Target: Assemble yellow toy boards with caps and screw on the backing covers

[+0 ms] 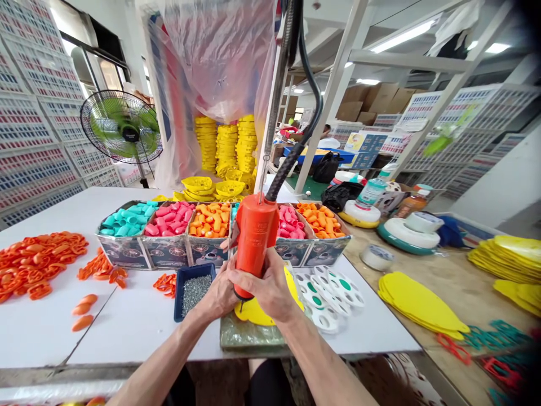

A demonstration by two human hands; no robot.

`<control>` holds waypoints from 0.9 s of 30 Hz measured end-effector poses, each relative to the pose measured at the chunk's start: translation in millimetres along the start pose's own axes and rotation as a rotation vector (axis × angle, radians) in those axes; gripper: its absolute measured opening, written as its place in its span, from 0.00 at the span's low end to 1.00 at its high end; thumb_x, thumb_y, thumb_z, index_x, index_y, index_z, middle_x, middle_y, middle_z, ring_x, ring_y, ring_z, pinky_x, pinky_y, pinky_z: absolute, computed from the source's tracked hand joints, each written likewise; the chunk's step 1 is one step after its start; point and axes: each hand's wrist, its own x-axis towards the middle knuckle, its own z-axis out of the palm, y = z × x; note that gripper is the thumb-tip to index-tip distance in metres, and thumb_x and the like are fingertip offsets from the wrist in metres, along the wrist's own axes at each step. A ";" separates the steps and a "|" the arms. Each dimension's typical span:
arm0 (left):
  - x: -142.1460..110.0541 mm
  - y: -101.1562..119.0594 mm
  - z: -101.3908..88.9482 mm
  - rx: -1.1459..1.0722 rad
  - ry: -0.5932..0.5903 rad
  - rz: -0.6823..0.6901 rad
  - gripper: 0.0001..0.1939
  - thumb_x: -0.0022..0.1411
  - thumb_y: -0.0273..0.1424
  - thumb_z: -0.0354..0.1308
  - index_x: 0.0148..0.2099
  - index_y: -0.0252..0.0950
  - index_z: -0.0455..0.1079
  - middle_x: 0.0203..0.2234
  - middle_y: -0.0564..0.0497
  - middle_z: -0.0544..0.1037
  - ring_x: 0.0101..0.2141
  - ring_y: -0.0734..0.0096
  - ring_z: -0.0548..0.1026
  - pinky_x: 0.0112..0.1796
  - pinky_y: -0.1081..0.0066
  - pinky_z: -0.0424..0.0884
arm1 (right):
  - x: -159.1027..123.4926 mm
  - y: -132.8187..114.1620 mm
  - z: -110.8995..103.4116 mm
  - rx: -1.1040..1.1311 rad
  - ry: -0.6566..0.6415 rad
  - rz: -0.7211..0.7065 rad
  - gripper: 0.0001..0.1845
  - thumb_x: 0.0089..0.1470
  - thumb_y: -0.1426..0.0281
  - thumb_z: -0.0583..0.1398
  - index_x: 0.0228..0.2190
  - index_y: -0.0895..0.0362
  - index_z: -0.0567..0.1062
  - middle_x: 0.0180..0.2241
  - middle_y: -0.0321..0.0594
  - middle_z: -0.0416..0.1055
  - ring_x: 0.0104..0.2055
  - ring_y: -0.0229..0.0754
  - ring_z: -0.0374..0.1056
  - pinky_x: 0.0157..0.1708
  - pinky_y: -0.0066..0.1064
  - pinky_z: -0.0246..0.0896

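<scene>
An orange electric screwdriver [256, 237] hangs upright from a spring and a black cable in front of me. My right hand [270, 285] is wrapped around its lower body, thumb across the front. From the other side my left hand [220, 290] closes against it; some of its fingers are hidden behind the tool. The bit points down over a yellow plastic part [253, 313], partly covered by my hands. That part lies on a block wrapped in clear film [249, 338]. Left of my hands is a dark blue tray [178, 296] of small metal screws.
Behind the tool stands a row of boxes [167, 254] with teal, pink and orange pieces. Orange parts [38, 262] are heaped at left. White perforated plates [327, 293] lie at right, beside yellow sheets [416, 301] and a tape roll [377, 256]. A fan [122, 127] stands behind the table.
</scene>
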 end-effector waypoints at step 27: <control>-35.0 -15.7 -78.0 0.668 -0.361 -0.280 0.15 0.69 0.29 0.51 0.35 0.38 0.79 0.35 0.44 0.82 0.41 0.57 0.79 0.41 0.67 0.68 | 24.3 -45.8 -22.6 -0.066 0.120 -0.123 0.21 0.51 0.67 0.69 0.46 0.52 0.73 0.42 0.38 0.76 0.27 0.36 0.69 0.27 0.30 0.66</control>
